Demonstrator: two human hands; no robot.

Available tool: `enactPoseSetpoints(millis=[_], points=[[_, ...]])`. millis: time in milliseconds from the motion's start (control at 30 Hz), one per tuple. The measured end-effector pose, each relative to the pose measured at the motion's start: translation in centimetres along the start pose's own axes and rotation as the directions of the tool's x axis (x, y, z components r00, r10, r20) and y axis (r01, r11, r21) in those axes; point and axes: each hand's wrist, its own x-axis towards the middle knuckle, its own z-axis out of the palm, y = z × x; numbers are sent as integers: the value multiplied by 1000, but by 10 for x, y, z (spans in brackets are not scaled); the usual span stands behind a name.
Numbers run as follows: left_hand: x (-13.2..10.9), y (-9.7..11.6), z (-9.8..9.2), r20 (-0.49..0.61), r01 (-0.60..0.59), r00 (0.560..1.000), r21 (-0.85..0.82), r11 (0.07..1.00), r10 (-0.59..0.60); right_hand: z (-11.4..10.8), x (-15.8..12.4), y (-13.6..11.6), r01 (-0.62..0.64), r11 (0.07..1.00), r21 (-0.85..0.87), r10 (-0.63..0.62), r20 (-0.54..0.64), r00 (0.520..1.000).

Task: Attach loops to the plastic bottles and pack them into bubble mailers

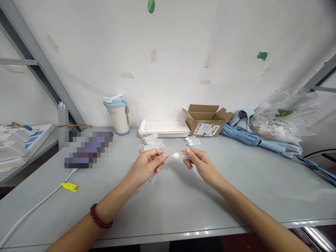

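My right hand [200, 161] pinches a small clear plastic tube [180, 155] held level above the grey table [168, 203]. My left hand [147, 163] is closed in a pinch on the thin white cord [170, 152] that loops out of the tube's left end. The two hands are close together, a little above the table's middle. Just behind them lie more of the same small tubes with cords: one group [152, 142] at the left, another group [192, 141] at the right.
Behind stand a stack of white trays [164, 128], an open cardboard box [206, 120], a white cup with a blue lid [118, 114], a folded blue umbrella [252, 138] and a plastic bag [282, 119]. A blurred object [88, 148] and a white cable with a yellow tag [69, 186] lie at the left.
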Motion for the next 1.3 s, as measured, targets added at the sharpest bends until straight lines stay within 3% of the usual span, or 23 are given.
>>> enactPoseSetpoints(millis=[167,400,567,967,1300], points=[[0,0,1,-10,-5,1000,17,1000,5,1,0,0,2,999,-47,-2,-2,1000],[0,-3,4,-131,-80,986,179,981,105,4,-5,4,36,979,-200,-45,-39,998],[-2,-4,6,-144,-96,981,226,969,131,7,-5,5,9,986,-166,-17,-47,999],[0,-7,0,-80,-83,993,91,992,91,6,-5,4,-5,990,-140,-2,-52,999],[-4,-4,7,-126,-84,985,231,969,115,8,-5,4,-33,987,-158,30,-23,999]])
